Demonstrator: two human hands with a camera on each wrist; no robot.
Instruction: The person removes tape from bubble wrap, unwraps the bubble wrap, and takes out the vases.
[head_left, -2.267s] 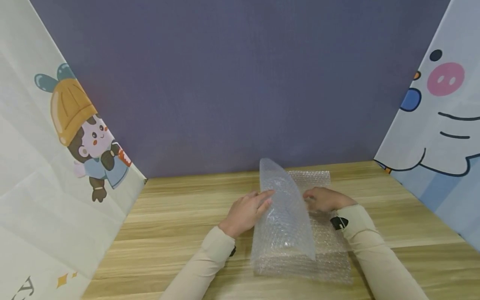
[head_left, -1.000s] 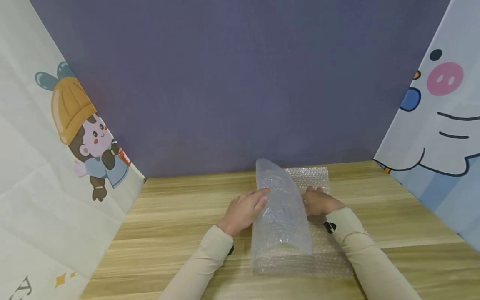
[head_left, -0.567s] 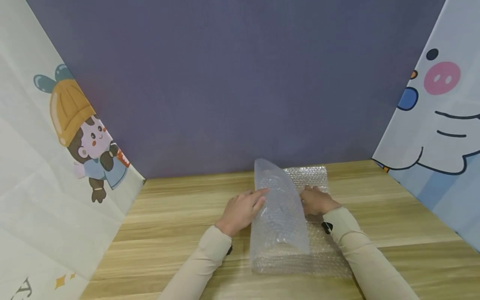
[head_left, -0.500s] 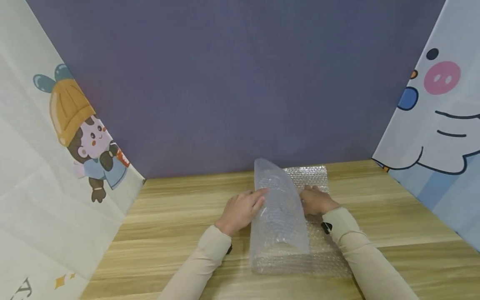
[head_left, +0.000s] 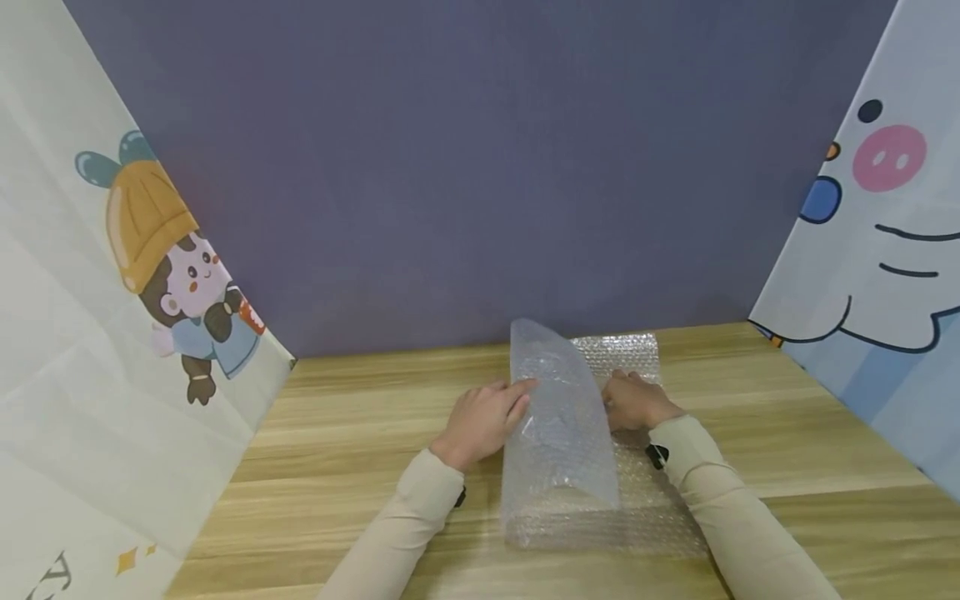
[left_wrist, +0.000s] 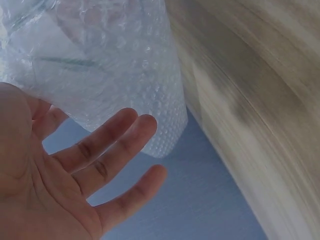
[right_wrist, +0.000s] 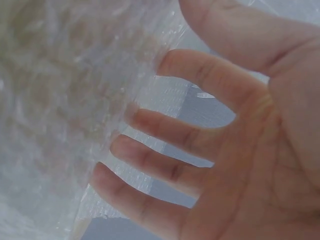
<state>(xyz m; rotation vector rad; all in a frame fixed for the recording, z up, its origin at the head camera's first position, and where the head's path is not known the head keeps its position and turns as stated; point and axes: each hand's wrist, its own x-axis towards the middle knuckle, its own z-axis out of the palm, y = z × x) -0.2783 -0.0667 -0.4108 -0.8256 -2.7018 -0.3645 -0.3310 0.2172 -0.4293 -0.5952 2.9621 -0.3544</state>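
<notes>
A sheet of clear bubble wrap [head_left: 558, 433] lies on the table, its left part folded over to the right in a loose, raised curve. Through the layers in the left wrist view, a pale shape with a thin greenish line shows faintly; I cannot tell what it is. My left hand [head_left: 480, 423] rests against the fold's left side, index finger extended onto the plastic and the other fingers loosely spread. At the fold's right edge, my right hand [head_left: 636, 402] touches the wrap with its fingertips [right_wrist: 120, 145], fingers only slightly bent. The flat layer passes beneath that hand.
The wood-grain table [head_left: 360, 433] extends to both sides of the wrap. A dark purple-grey panel [head_left: 480, 167] stands behind it. White printed cloths with cartoon figures hang at left [head_left: 60, 333] and right [head_left: 900, 275].
My right hand has shifted a little to the left, and the fold's near right corner has moved slightly left and away from me. Over the last half second, both hands barely move.
</notes>
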